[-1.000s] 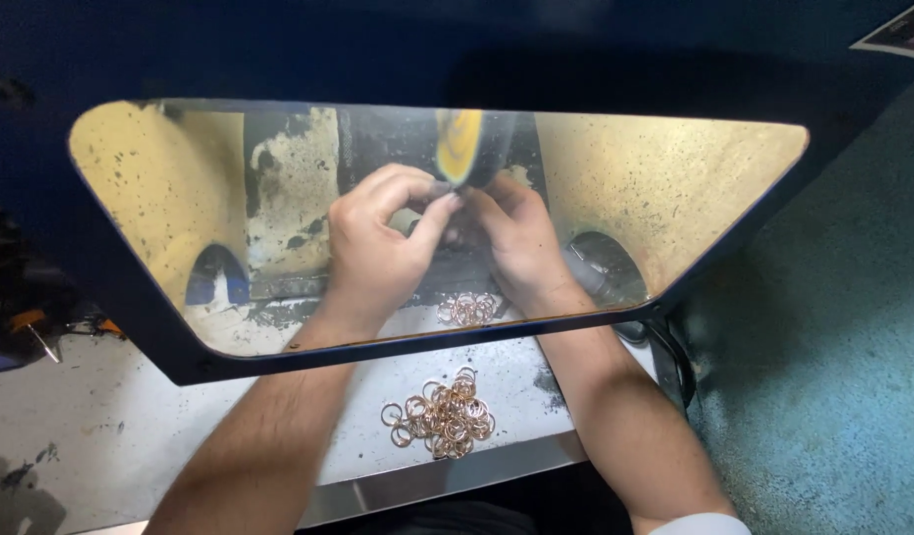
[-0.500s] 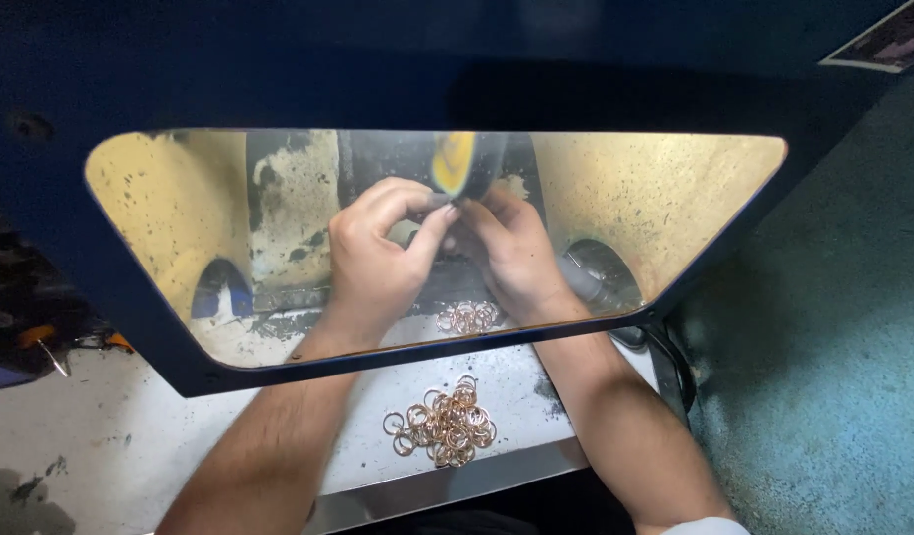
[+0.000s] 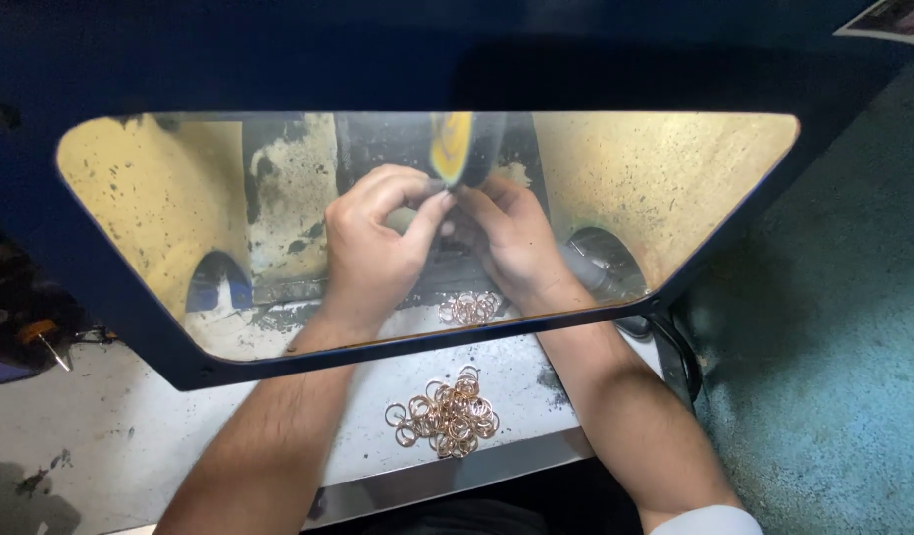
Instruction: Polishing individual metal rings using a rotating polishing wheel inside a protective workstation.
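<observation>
The small piece (image 3: 447, 203) pinched between my fingertips sits right at the lower edge of the yellow buffing wheel (image 3: 451, 147), too hidden to make out. My left hand (image 3: 373, 248) and right hand (image 3: 511, 243) close together on it, fingers curled, behind the clear shield (image 3: 675, 178). Below my wrists lies a small cluster of copper-coloured rings (image 3: 471, 307); a bigger heap of rings (image 3: 445, 416) rests nearer me on the stained bench (image 3: 130, 436).

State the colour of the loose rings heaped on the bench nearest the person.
The rings are a coppery rose-gold, seen best in the head view, the only one.
</observation>
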